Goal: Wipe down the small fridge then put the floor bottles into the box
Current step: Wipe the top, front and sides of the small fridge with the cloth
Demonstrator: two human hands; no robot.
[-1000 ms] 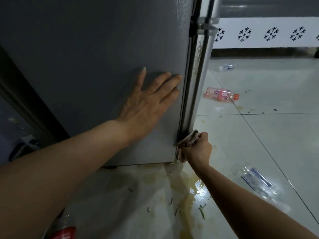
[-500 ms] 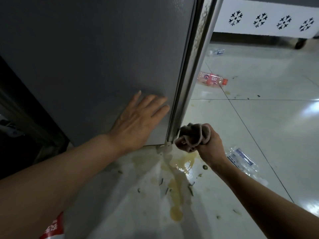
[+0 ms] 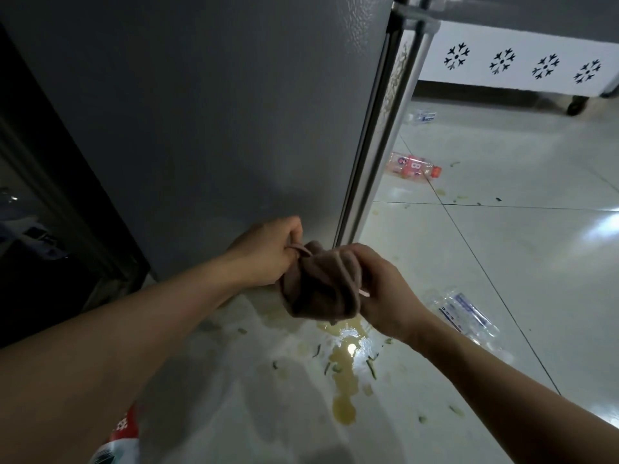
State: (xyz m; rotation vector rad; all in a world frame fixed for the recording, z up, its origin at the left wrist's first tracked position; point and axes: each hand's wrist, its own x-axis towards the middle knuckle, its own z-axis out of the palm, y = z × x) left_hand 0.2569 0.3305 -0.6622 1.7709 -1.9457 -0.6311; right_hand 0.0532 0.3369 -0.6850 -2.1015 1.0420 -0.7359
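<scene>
Pale tiled floor (image 3: 502, 262) with a yellowish spill (image 3: 345, 373) beside the grey fridge (image 3: 217, 112). Left hand (image 3: 268, 252) and right hand (image 3: 382, 293) both grip a brown cloth (image 3: 318, 289) near its lower corner. Pink bottle (image 3: 413, 167) and clear bottle (image 3: 464, 313) lie on the floor.

1. The pale tiled floor (image 3: 502, 262) carries the grey fridge (image 3: 217, 112).
2. A yellowish spill (image 3: 345, 370) with green scraps lies just in front of the fridge's near corner.
3. A crushed clear bottle (image 3: 464, 313) lies right of the spill.
4. A pink bottle (image 3: 413, 167) lies on its side beyond the fridge's corner.
5. A small clear bottle (image 3: 422, 115) lies farther past it.
6. A red-labelled bottle (image 3: 122, 440) sits at the lower edge, left of the spill.
</scene>
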